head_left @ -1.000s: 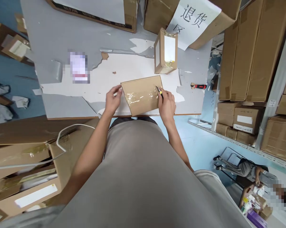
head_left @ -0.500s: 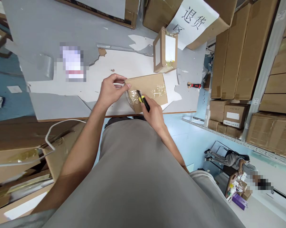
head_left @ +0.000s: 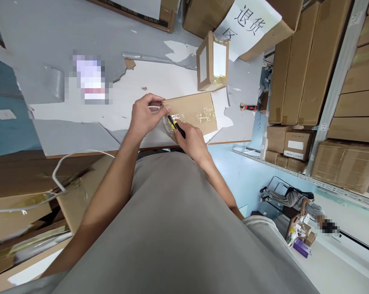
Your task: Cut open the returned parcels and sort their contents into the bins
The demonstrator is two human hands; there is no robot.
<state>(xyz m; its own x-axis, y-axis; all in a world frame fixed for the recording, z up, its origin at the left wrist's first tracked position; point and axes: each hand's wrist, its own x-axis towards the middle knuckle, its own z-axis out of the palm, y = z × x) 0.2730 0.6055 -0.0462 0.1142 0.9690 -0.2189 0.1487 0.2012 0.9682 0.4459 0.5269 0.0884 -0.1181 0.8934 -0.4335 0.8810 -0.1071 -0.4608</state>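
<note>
A brown cardboard box (head_left: 192,108) with clear tape across its top lies near the table's front edge. My left hand (head_left: 146,114) grips its left corner, thumb on top and fingers behind the edge. In my right hand (head_left: 192,141) is a black and yellow utility knife (head_left: 177,127). The knife's tip points at the taped left end of the box, close to my left thumb. Whether the blade touches the tape I cannot tell.
A small taped carton (head_left: 212,61) stands behind the box. A red and black tool (head_left: 248,107) lies at the table's right. Large cartons (head_left: 307,61) fill the shelves on the right. Open cartons (head_left: 80,188) and a white cord (head_left: 57,167) are at lower left. A person (head_left: 294,198) is at far right.
My right hand has moved the knife left along the box, toward its left edge and my left thumb. My left hand keeps its grip on the corner. The view has shifted slightly.
</note>
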